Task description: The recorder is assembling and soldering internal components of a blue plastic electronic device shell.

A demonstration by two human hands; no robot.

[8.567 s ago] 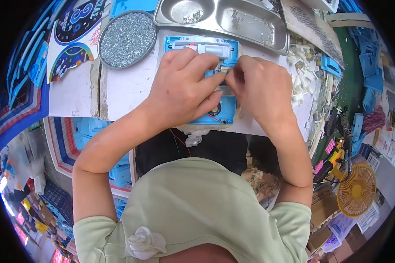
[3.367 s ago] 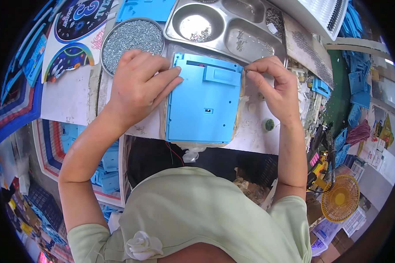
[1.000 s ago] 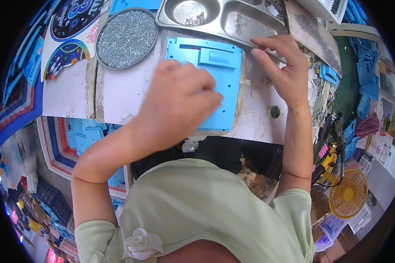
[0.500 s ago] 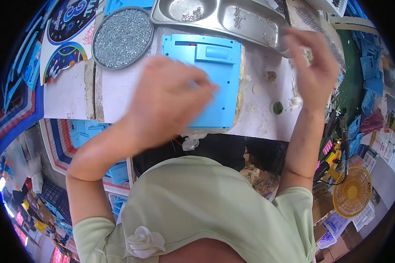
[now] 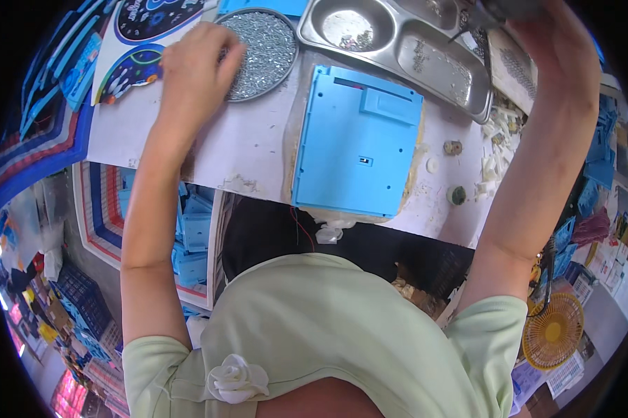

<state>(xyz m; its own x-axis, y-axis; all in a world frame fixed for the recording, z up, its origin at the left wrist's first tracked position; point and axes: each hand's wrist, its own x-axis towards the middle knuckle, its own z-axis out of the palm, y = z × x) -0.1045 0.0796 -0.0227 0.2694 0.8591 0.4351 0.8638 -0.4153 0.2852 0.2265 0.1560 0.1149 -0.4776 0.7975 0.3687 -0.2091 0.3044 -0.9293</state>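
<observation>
My left hand (image 5: pixel 201 70) is at the left edge of a round grey tray (image 5: pixel 294 59) heaped with small silver screws (image 5: pixel 262 52). Its fingers are curled, and what they hold, if anything, is hidden. At the top right, my right hand (image 5: pixel 554 35) is closed around a dark power screwdriver (image 5: pixel 512 10), partly cut off by the picture's edge, with its thin bit pointing left. Between my arms lies a light blue plastic casing (image 5: pixel 349 146) with a raised block, a slot and small holes. It rests on a padded, plastic-wrapped base (image 5: pixel 291 164), and neither hand touches it.
A steel compartment tray (image 5: pixel 391 45) with loose small metal parts stands behind the casing. White plastic bits (image 5: pixel 499 143) and a small green-filled cup (image 5: pixel 456 195) lie to the right. Below the table's left edge, a striped crate (image 5: pixel 98 223) holds blue casings. A yellow basket (image 5: pixel 553 331) sits at lower right.
My left hand has moved from above the casing up and left to the screw tray. My right hand has risen to the upper right and now grips the screwdriver. The whole view has shifted.
</observation>
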